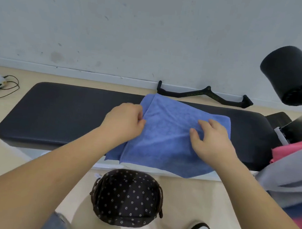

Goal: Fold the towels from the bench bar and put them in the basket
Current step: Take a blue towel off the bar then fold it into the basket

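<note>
Blue towel (166,134) is being folded on the bench (63,115), left hand (123,122) pinching its edge, right hand (212,140) pressing open-fingered; basket (160,198) is standing empty.

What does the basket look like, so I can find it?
Find the long black bench with the blue towel on it. On the floor just in front sits the basket. It is round and dark brown with tiny white flowers.
</note>
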Demonstrator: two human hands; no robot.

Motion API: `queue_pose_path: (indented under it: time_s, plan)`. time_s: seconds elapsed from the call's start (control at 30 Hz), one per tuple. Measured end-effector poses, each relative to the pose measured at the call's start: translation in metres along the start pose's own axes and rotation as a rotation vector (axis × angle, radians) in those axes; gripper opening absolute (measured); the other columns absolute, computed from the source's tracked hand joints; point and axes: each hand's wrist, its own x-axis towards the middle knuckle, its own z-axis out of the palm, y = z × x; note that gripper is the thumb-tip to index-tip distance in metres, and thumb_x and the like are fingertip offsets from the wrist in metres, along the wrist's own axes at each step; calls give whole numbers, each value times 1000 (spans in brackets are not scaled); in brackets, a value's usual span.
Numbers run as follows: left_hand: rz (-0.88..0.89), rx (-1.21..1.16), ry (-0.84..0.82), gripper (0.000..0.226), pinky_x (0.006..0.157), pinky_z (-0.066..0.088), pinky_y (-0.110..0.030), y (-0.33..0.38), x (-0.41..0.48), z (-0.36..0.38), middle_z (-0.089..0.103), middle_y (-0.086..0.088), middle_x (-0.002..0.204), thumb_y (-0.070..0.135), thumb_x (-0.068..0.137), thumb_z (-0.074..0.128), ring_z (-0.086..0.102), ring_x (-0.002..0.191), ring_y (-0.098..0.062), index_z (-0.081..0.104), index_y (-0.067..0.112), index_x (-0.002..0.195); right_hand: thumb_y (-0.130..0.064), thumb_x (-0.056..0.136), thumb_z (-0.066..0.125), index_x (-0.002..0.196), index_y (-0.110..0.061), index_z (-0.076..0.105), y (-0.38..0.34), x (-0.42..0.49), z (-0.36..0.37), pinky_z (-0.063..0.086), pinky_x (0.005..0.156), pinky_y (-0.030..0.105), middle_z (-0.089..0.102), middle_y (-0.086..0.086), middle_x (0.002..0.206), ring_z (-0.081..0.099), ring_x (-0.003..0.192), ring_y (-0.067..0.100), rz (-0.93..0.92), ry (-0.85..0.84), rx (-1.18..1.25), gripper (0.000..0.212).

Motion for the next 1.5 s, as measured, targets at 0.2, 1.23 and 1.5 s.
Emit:
queue_pose_path:
  time_s: [0.2,1.23,1.5]
  plan:
    - [-123,-64,-141,45,59,50,-36,-4,-20,5,71,-10,83,49,85,69,61,66,-21,64,4,84,-58,105,23,164,-32,13,3,23,28,2,126,54,0,9,173,-5,158,36,53,-151,-105,65]
    - [-92,-121,-187,31,58,45,-27,-37,-14,3,69,7,81,51,86,66,65,78,-11,62,21,82,-42,99,49,98,-22,63,-85,133,54,44,97,39,60,2,108,51,111,27,-137,212,99,25]
    - [-31,-6,-162,29,59,40,-30,-33,-20,3,59,9,82,46,98,53,56,76,-15,44,27,78,-33,106,36,112,-10,51,-73,104,39,41,73,38,64,9,110,56,93,31,21,108,12,28]
